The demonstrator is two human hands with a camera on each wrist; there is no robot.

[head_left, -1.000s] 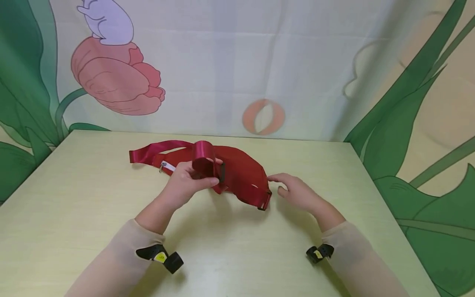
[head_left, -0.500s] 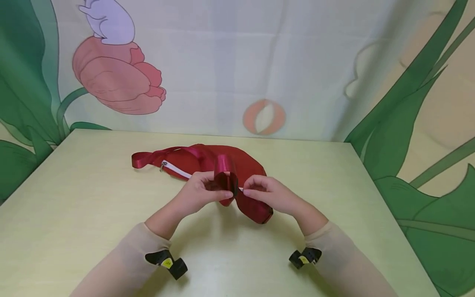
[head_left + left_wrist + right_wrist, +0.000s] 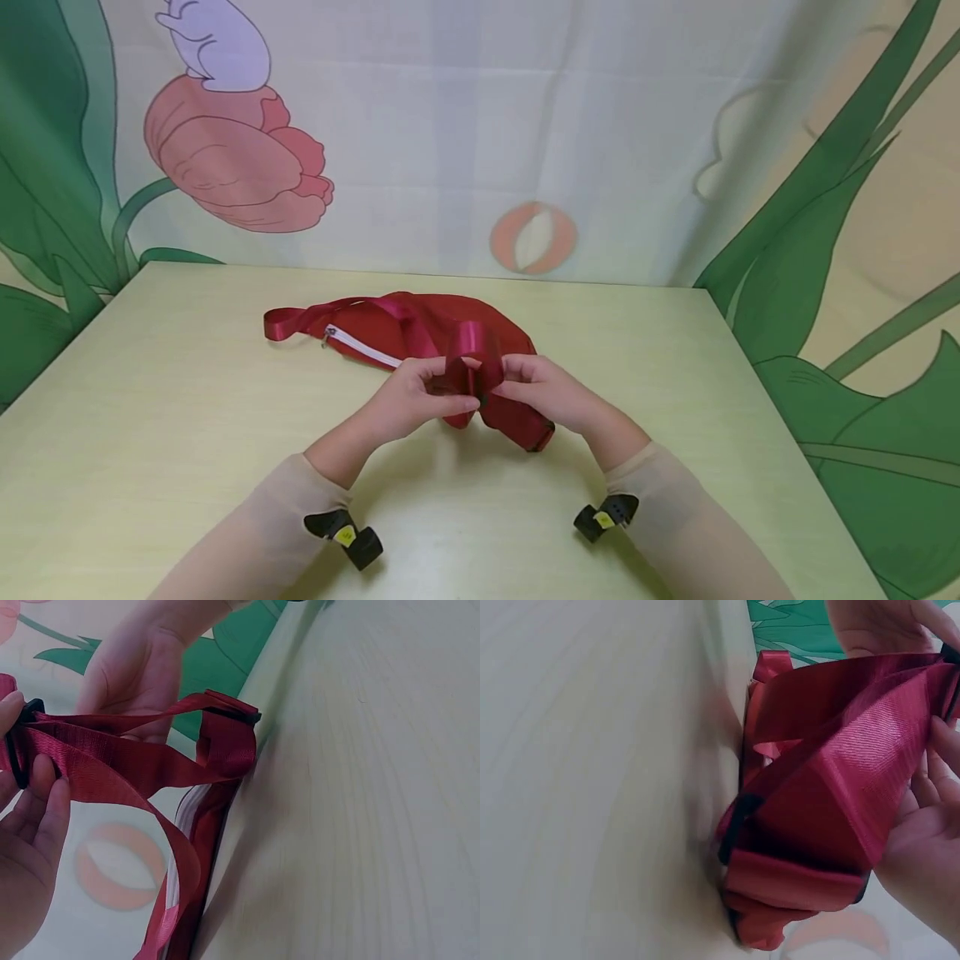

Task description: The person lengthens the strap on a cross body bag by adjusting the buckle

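A red waist bag (image 3: 487, 321) with a white zip (image 3: 363, 348) lies on the table, its strap (image 3: 472, 342) raised in a loop at the front. My left hand (image 3: 412, 396) pinches the strap beside a black slider buckle (image 3: 21, 742). On the buckle's other side, my right hand (image 3: 547, 387) holds the webbing between thumb and fingers. The right wrist view shows the strap (image 3: 855, 757) fanning out in layers from the hands to a second black buckle (image 3: 739, 825) by the bag's end. Some right fingertips are hidden behind the webbing.
The bag rests on a pale wooden table (image 3: 187, 400), towards its back edge. Behind stands a white cloth backdrop (image 3: 622, 150) with printed leaves and flowers. Another strap loop (image 3: 281, 323) sticks out at the bag's left end.
My right hand has come in from the bag's right end to the strap and taken hold of it. My left hand has shifted right and slightly nearer, drawing the strap loop along and lower.
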